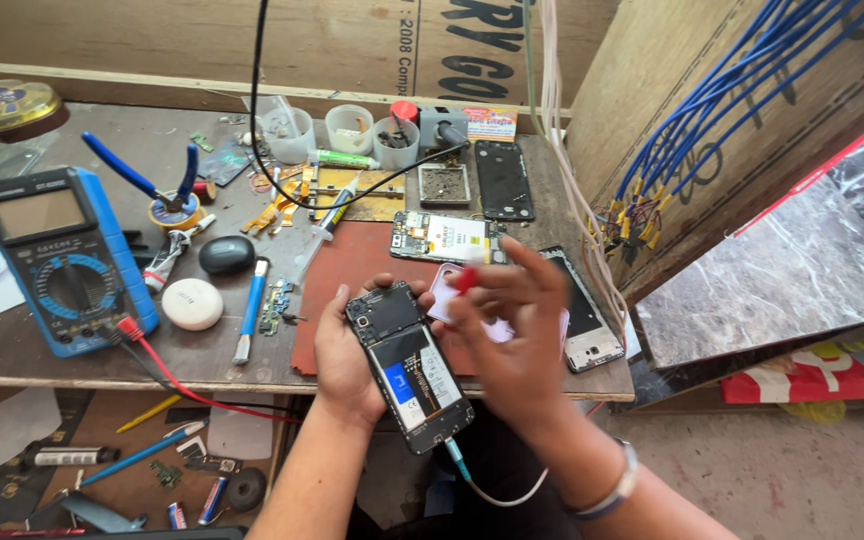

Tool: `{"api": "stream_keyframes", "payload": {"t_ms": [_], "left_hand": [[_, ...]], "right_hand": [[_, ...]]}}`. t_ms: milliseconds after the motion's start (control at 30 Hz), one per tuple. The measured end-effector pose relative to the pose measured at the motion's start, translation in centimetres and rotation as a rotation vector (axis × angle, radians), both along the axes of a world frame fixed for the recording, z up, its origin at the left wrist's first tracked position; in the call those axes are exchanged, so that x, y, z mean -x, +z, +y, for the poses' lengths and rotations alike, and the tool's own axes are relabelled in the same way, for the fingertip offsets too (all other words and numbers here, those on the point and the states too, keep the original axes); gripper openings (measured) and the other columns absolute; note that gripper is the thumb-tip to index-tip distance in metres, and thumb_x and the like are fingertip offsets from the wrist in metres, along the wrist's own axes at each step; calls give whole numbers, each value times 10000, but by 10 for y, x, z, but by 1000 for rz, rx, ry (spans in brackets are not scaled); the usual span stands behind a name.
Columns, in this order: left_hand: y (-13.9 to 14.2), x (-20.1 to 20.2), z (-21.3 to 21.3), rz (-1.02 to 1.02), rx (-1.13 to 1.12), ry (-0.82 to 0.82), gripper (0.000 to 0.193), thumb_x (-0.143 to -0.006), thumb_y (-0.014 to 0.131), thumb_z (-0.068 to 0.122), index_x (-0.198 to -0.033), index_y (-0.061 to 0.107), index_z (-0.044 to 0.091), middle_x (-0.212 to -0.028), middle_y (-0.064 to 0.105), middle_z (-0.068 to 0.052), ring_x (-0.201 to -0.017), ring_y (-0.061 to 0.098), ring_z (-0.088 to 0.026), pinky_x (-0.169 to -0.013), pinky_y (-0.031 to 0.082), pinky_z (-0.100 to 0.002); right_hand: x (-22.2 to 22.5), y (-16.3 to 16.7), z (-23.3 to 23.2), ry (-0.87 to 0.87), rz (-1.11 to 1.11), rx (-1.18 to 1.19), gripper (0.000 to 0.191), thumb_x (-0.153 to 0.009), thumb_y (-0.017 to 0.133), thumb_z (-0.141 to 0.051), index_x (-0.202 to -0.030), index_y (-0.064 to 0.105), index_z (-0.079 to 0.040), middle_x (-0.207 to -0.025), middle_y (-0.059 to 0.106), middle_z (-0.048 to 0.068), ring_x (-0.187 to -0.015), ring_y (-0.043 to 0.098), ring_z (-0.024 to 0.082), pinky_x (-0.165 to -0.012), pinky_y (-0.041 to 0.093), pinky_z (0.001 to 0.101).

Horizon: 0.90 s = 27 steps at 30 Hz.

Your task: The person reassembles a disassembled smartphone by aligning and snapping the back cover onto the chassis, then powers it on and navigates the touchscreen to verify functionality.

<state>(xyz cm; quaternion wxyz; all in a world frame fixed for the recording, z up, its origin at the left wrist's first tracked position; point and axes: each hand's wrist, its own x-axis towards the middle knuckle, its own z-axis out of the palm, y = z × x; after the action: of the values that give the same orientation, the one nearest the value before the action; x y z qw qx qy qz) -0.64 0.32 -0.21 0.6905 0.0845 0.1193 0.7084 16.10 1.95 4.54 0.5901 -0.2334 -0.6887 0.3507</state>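
While a blue multimeter (62, 258) sits at the counter's (12, 350) left edge, the left hand (344, 358) cradles an opened phone (408, 365), fingers clamped around its frame over the red mat (352, 270). The right hand (514, 340) hovers just beside it, fingers pinched on a small red tool (465, 279). A steady grip and a light tool tip would suit this work. Motion blur hides the tool's tip; the cable (492, 493) at the phone's lower end runs out of sight.
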Motion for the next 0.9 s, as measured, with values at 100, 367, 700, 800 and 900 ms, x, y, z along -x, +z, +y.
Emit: {"api": "stream_keyframes", "payload": {"t_ms": [100, 367, 700, 800, 900], "left_hand": [[4, 0, 0, 4, 24, -9, 449, -1050, 341, 434, -1131, 584, 66, -1123, 663, -250, -1052, 663, -369, -869, 572, -550], [5, 0, 0, 11, 2, 2, 435, -1046, 352, 418, -1119, 584, 57, -1141, 657, -250, -1089, 649, -377, -877, 572, -556], [4, 0, -1, 28, 8, 5, 450, -1044, 346, 422, -1132, 593, 56, -1151, 659, -256, -1106, 645, -379, -884, 568, -549], [3, -1, 0, 16, -28, 2, 447, -1053, 346, 419, -1137, 591, 55, -1151, 658, -248, -1107, 646, -374, -886, 570, -554], [3, -1, 0, 18, -18, 6, 442, -1050, 345, 416, -1132, 592, 58, -1144, 662, -242, -1104, 652, -371, -879, 572, -550]], "right_hand": [[-46, 9, 17, -189, -120, 31, 320, -967, 773, -55, -1210, 565, -49, -1107, 732, 87, -878, 699, 110, -777, 587, 251], [-127, 18, 33, -613, -865, 284, 255, -831, 811, -251, -1061, 820, -141, -843, 759, 104, -710, 678, 206, -689, 531, 346], [-121, 5, 31, -595, -964, 86, 266, -867, 729, -262, -1111, 795, -179, -1210, 744, 30, -1145, 650, 265, -944, 509, 407], [-115, 15, 22, -617, -974, 94, 239, -868, 731, -283, -1081, 806, -203, -1148, 753, 25, -1083, 664, 264, -871, 528, 407], [-105, 24, 20, -515, -1008, 191, 247, -843, 750, -324, -1065, 805, -230, -1047, 771, 16, -911, 684, 241, -810, 541, 389]]}}
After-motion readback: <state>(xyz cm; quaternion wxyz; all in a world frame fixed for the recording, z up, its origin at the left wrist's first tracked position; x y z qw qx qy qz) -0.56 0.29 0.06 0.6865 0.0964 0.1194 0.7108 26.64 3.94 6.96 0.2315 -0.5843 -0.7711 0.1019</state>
